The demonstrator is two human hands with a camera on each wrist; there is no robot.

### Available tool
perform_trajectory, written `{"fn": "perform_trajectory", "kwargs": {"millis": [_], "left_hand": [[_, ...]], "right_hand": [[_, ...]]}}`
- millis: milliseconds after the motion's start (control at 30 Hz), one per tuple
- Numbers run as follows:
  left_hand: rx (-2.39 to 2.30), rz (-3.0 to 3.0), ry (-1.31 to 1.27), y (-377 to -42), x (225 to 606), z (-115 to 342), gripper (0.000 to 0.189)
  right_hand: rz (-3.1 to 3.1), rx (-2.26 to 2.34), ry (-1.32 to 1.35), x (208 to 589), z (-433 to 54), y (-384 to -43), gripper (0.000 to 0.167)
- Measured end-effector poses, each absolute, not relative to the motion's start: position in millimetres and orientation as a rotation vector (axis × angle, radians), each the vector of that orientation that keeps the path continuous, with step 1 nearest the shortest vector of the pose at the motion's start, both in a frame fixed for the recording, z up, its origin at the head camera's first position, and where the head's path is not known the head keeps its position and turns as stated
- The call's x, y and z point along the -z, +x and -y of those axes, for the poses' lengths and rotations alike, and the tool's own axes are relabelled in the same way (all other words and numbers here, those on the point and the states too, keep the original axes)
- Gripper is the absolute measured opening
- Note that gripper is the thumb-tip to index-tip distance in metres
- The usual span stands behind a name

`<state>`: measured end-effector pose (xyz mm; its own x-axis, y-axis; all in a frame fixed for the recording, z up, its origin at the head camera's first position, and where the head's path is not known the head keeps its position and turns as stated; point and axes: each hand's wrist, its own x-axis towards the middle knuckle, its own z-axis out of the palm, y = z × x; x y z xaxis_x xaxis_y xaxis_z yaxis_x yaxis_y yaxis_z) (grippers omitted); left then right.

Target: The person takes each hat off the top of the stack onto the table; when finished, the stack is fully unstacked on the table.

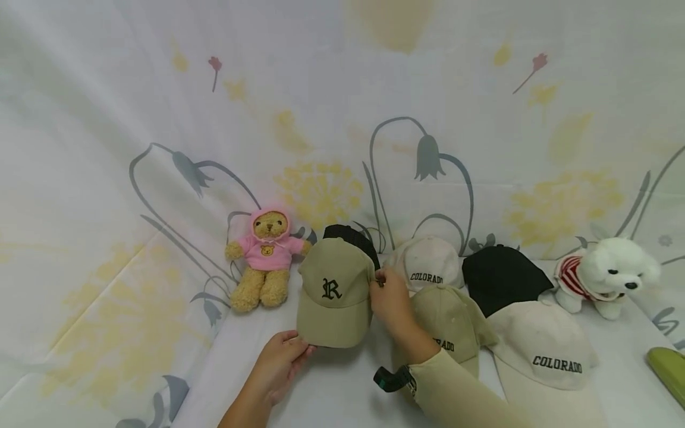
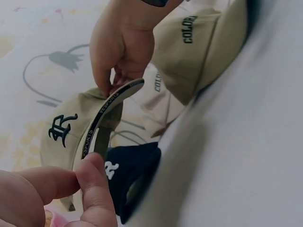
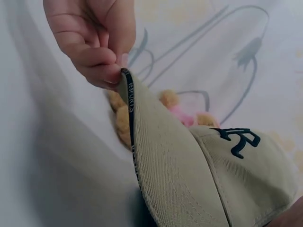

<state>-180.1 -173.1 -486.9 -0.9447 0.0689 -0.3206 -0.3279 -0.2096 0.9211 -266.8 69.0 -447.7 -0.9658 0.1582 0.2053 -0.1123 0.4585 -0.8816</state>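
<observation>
A khaki baseball cap (image 1: 334, 291) with a dark letter R is held up between both hands, its brim towards me. My left hand (image 1: 280, 359) pinches the brim's left corner between thumb and fingers, as the left wrist view shows at the brim (image 2: 113, 106). On the cap's other side my right hand (image 1: 393, 297) pinches the crown's edge. Right behind the khaki cap stands a black cap (image 1: 350, 236), mostly hidden in the head view; a white letter marks its front (image 2: 125, 170) in the left wrist view.
Left stands a teddy bear (image 1: 267, 255) in a pink hoodie. To the right are a cream cap (image 1: 428, 261), a khaki cap (image 1: 444, 315), a black cap (image 1: 503, 276), a larger cream cap (image 1: 546, 345), a white toy dog (image 1: 615, 273) and a green object (image 1: 666, 371).
</observation>
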Motion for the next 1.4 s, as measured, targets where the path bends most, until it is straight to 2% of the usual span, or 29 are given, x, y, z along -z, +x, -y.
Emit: {"fn": "perform_trajectory", "kwargs": {"millis": [333,733,1100,1400], "left_hand": [[-2.141,-1.805,-0.344,-150.4,494.6,189.5,0.060],[-1.971,-1.806,-0.383,-123.0,508.6,191.6,0.052],[-1.659,-2.018,-0.506,-113.4,519.1,179.6,0.040],[-1.683,-1.989,-0.496,-111.2,511.7,179.6,0.038]], "right_hand": [[2.421,-1.605,-0.050,467.5,-61.5,-231.8,0.013],[2.451,-1.638,-0.095,489.8,-61.8,-198.5,0.012],[2.492,-1.641,-0.169,504.2,-68.7,-187.0,0.015],[2.475,-1.725,-0.157,510.1,-74.4,-184.7,0.019]]}}
